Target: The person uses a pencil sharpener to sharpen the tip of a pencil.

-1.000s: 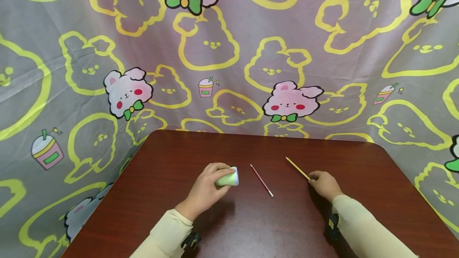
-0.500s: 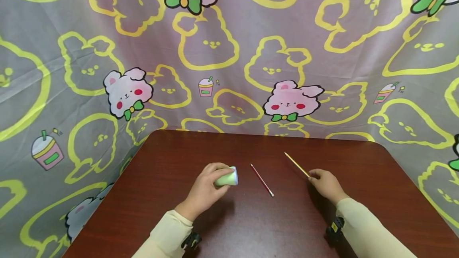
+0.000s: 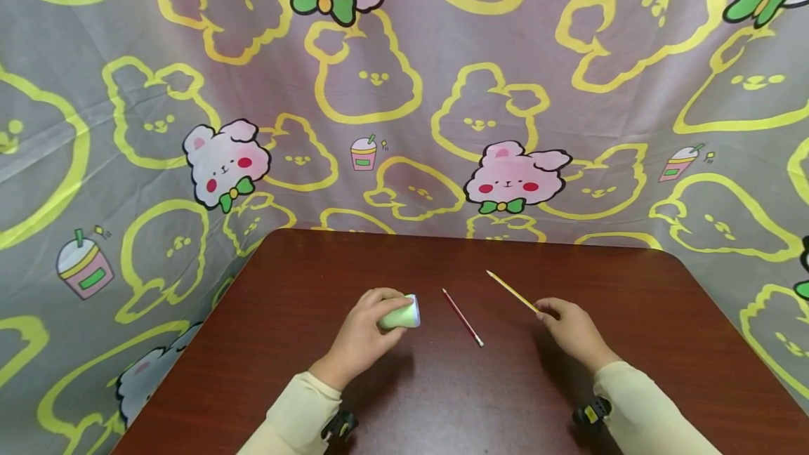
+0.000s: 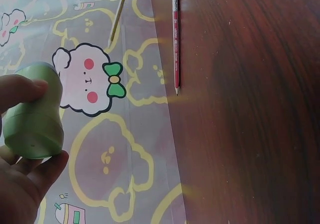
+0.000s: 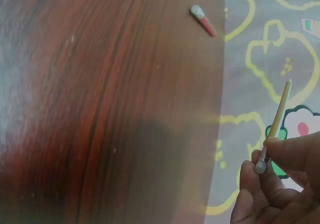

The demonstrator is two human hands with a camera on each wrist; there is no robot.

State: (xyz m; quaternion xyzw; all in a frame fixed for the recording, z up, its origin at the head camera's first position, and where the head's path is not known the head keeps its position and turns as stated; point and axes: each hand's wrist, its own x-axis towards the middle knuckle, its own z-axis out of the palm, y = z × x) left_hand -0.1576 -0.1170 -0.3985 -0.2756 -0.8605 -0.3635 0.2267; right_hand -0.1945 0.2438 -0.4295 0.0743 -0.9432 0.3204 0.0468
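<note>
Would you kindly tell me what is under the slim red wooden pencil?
Beneath the red pencil lies the red-brown wood-grained table; the strip directly underneath is covered.

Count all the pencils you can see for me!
2. A yellow pencil is pinched near its eraser end in the right hand, and a red pencil lies on the table. I see no others.
</note>
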